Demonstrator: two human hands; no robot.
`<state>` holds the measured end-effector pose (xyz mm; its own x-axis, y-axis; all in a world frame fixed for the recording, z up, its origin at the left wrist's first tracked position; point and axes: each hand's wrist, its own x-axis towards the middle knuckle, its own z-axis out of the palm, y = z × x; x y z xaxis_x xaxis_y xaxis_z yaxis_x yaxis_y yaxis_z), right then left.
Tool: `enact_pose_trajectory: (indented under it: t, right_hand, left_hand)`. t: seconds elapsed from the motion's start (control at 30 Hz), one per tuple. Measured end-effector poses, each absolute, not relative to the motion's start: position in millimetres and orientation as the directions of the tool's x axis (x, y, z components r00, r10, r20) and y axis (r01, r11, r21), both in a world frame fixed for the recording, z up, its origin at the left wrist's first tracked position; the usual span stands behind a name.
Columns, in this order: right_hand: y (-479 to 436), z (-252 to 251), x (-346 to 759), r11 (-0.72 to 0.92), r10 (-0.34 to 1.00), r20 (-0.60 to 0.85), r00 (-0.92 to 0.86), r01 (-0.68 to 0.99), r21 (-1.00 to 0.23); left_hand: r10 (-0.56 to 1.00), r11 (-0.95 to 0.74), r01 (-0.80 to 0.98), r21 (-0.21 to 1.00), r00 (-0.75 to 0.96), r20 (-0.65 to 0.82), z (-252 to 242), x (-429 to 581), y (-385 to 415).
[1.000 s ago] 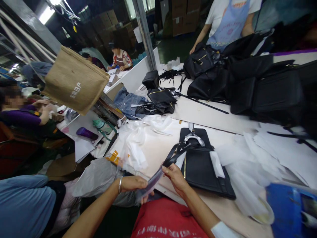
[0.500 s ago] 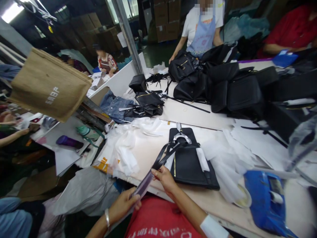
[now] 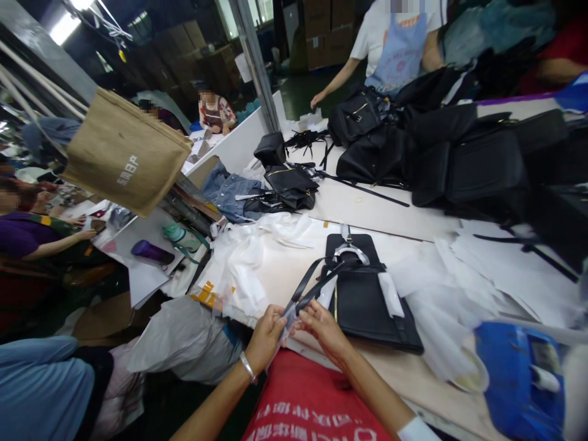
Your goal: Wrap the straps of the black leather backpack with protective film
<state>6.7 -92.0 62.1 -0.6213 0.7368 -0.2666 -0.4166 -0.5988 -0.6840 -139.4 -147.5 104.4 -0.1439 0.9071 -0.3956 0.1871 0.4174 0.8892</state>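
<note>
A flat black bag lies on the pale table in front of me, with white paper strips across it. Its black strap runs from the bag's top toward me. My left hand, a bangle on the wrist, pinches the strap's near end, which has a thin clear plastic sleeve on it. My right hand grips the same strap end just to the right. Both hands meet at the table's front edge.
White tissue sheets and crumpled plastic lie around the bag. A blue tape dispenser sits at the front right. Several black bags pile up at the back, where a person in an apron stands. A jute bag hangs at the left.
My left hand has risen from below the table edge to meet my right hand at the strap end. The plastic sleeve has bunched up between them.
</note>
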Motion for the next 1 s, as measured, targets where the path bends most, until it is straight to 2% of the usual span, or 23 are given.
enact_pose_trajectory:
  t: [0.17,0.33,0.5,0.67,0.8,0.9,1.0]
  right_hand:
    - [-91.1,46.7,3.9,-0.548,0.789,-0.342,-0.511,-0.330,-0.769]
    - [-85.5,53.5,2.0,-0.483,0.814,-0.293,-0.502,-0.304,-0.821]
    - [-78.5,66.9,8.5,-0.533,0.775,-0.276,-0.568,-0.353,-0.769]
    - [-69.6,59.8,10.2,-0.553,0.747,-0.277,-0.605,-0.334,-0.763]
    - [-66.3,52.6,10.0,-0.535,0.772,-0.306,-0.557,-0.310,-0.786]
    - [-64.3,53.7,11.9,-0.514,0.790,-0.300,-0.534,-0.312,-0.799]
    - [-61.5,58.0,15.2,-0.504,0.789,-0.272,-0.551,-0.326,-0.800]
  left_hand:
    - [0.899,0.438,0.212,0.874,-0.086,-0.429,110.6,-140.8,-144.9]
    - [0.922,0.386,0.345,0.856,-0.124,-0.366,116.9,-140.0,-143.5]
    - [0.955,0.297,0.532,0.793,-0.152,-0.255,119.3,-136.5,-140.8]
    - [0.952,0.265,0.585,0.766,-0.035,-0.303,121.6,-131.3,-135.0]
    - [0.925,0.366,0.409,0.836,-0.061,-0.374,120.4,-127.2,-126.4]
    - [0.889,0.458,0.166,0.874,-0.109,-0.445,119.5,-123.1,-118.9]
    - [0.839,0.527,-0.066,0.847,-0.120,-0.531,118.0,-120.5,-112.5]
